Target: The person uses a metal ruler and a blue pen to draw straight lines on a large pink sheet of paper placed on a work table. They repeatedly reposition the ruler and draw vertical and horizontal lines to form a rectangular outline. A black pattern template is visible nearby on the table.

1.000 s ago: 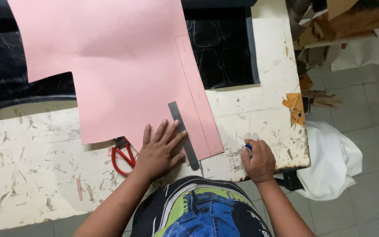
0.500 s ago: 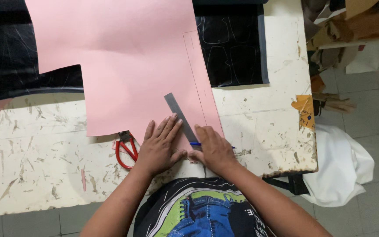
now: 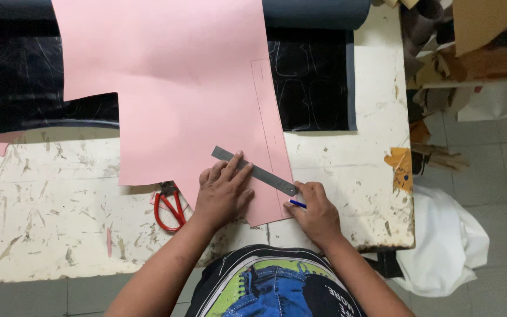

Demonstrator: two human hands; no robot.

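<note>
A grey metal ruler [image 3: 253, 171] lies slantwise on the pink sheet [image 3: 177, 88] — the left hand [image 3: 223, 192] presses it flat, fingers spread. At the ruler's lower end the right hand [image 3: 318, 212] is closed round a blue pen [image 3: 297, 204], mostly hidden. Red scissors [image 3: 168, 208] sit half under the sheet's edge.

The pink sheet [image 3: 171, 88] ran off the top edge and covered the blades of the red-handled scissors [image 3: 168, 208] near the table's front edge. The right hand [image 3: 318, 214] hid most of the blue pen [image 3: 297, 204], and the left hand [image 3: 224, 191] covered the middle of the metal ruler [image 3: 265, 174].
</note>
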